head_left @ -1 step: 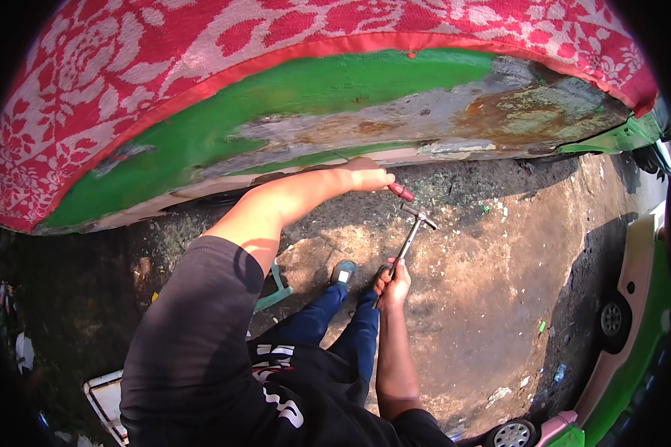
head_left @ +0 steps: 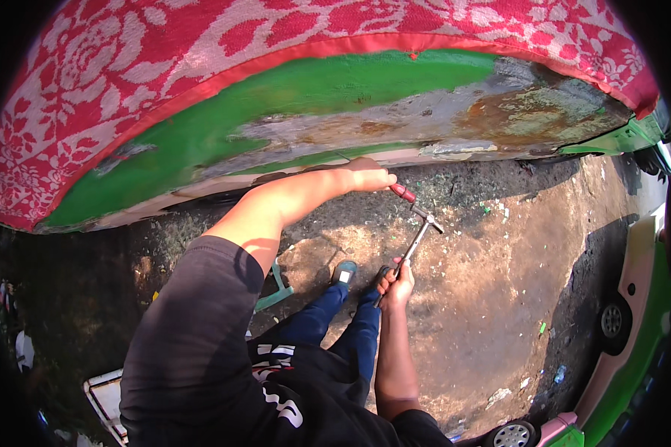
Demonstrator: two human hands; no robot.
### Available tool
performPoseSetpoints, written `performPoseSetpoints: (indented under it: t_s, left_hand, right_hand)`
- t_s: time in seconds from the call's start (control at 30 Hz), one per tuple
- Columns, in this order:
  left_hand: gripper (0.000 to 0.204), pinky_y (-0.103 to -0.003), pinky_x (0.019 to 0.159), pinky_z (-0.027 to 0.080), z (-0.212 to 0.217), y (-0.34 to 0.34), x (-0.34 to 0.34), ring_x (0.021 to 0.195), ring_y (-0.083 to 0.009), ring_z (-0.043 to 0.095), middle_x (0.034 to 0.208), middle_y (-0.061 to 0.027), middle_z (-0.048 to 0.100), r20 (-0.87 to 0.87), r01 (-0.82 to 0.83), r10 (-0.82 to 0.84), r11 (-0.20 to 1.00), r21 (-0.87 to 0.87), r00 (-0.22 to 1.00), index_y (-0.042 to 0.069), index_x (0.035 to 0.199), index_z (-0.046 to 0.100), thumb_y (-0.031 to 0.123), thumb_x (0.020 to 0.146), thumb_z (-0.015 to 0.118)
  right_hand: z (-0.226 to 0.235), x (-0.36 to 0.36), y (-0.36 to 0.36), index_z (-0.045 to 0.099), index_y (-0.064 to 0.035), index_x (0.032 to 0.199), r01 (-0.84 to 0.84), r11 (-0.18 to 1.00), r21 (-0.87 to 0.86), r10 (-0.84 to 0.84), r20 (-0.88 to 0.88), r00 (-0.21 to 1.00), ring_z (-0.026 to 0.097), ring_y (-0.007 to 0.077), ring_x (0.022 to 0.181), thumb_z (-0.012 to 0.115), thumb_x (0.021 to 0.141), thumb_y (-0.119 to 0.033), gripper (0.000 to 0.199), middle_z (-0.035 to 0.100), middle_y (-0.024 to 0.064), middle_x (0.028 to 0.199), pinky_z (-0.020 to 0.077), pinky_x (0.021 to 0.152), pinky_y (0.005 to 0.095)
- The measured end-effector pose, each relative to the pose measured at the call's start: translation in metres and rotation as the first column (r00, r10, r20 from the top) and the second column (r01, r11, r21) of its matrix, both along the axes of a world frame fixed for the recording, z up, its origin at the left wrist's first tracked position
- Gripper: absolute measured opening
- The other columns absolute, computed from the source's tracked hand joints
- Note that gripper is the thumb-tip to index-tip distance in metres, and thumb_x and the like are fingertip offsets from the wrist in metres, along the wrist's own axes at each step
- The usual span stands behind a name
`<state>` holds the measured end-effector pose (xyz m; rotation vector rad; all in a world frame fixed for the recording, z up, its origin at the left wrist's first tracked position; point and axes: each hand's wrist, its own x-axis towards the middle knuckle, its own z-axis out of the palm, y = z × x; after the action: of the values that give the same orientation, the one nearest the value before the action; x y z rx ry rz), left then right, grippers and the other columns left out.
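Note:
My left hand (head_left: 371,179) is closed around a red-handled tool (head_left: 402,193), low beside the worn side panel (head_left: 455,123) of a green and pink vehicle. The handle's butt sticks out toward the right; most of the tool is hidden by the hand, so its kind does not show. In my right hand (head_left: 397,284) is a hammer (head_left: 417,242) with a slim metal handle, gripped low. Its head (head_left: 428,220) hangs just off the red butt, with a small gap or a light touch; I cannot tell which.
A red and white floral cloth (head_left: 224,37) covers the vehicle's upper part. Bare rusty patches mark the panel. Behind my legs are a green stool (head_left: 273,292) and a white-framed panel (head_left: 104,398). Another green and pink vehicle (head_left: 634,328) stands at right. Small scraps litter the dirt ground.
The hammer head has shifted slightly right and down, and my right hand has moved a little to the right. The red-handled tool has hardly moved.

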<state>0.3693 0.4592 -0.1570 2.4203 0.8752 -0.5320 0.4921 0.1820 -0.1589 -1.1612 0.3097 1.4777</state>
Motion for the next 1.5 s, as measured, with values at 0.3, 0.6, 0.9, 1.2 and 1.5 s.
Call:
performPoseSetpoints:
  t_s: [0.3, 0.6, 0.9, 1.2, 1.5]
  left_hand:
    - [0.027, -0.046, 0.075, 0.047, 0.037, 0.001, 0.007, 0.086, -0.0340, 0.063, 0.088, -0.0139, 0.065, 0.001, -0.031, 0.031, 1.000, -0.001, 1.000, 0.013, 0.097, 0.061, 0.036, 0.093, 0.049]
    - [0.024, -0.047, 0.073, 0.048, 0.032, 0.001, 0.008, 0.084, -0.0344, 0.063, 0.086, -0.0144, 0.064, 0.026, 0.011, -0.012, 0.999, 0.041, 1.000, 0.013, 0.097, 0.059, 0.034, 0.094, 0.050]
    - [0.023, -0.047, 0.064, 0.049, 0.022, -0.006, -0.029, 0.078, -0.0333, 0.064, 0.082, -0.0119, 0.063, 0.063, 0.071, -0.082, 0.985, 0.158, 0.995, 0.010, 0.092, 0.055, 0.033, 0.092, 0.055]
    - [0.020, -0.047, 0.061, 0.051, 0.011, -0.015, -0.018, 0.073, -0.0341, 0.065, 0.082, -0.0133, 0.059, 0.357, 0.178, -0.238, 0.965, 0.193, 0.903, 0.010, 0.095, 0.051, 0.027, 0.090, 0.060]
    - [0.019, -0.046, 0.065, 0.052, -0.001, -0.006, -0.006, 0.078, -0.0340, 0.066, 0.085, -0.0141, 0.061, 0.310, 0.159, -0.213, 0.969, 0.189, 0.927, 0.011, 0.095, 0.051, 0.026, 0.089, 0.061]
  right_hand:
    - [-0.015, 0.019, 0.011, 0.053, -0.0095, 0.099, 0.151, 0.989, -0.002, -0.151, 0.025, 0.988, 0.027, 0.0085, 0.037, 0.042, 0.101, -0.043, 0.035, 0.033, -0.0025, 0.053, 0.0225, 0.034, 0.0261]
    - [-0.007, 0.025, 0.024, 0.055, -0.0100, 0.100, 0.265, 0.964, 0.017, -0.264, -0.037, 0.964, 0.029, 0.0089, 0.037, 0.045, 0.101, -0.040, 0.032, 0.036, -0.0017, 0.053, 0.0245, 0.033, 0.0260]
    - [0.006, 0.008, 0.028, 0.053, -0.0122, 0.107, 0.045, 0.998, 0.044, -0.049, 0.093, 0.994, 0.025, 0.0063, 0.038, 0.041, 0.101, -0.044, 0.034, 0.030, -0.0048, 0.054, 0.0198, 0.035, 0.0241]
    - [0.011, 0.019, 0.019, 0.053, -0.0099, 0.107, -0.061, 0.998, 0.028, 0.055, 0.165, 0.985, 0.026, 0.0071, 0.038, 0.040, 0.102, -0.041, 0.034, 0.033, -0.0029, 0.054, 0.0227, 0.033, 0.0251]
    - [0.005, 0.014, 0.006, 0.054, -0.0114, 0.105, 0.005, 1.000, 0.003, -0.006, 0.140, 0.990, 0.026, 0.0072, 0.038, 0.041, 0.102, -0.041, 0.033, 0.034, -0.0026, 0.054, 0.0226, 0.034, 0.0253]
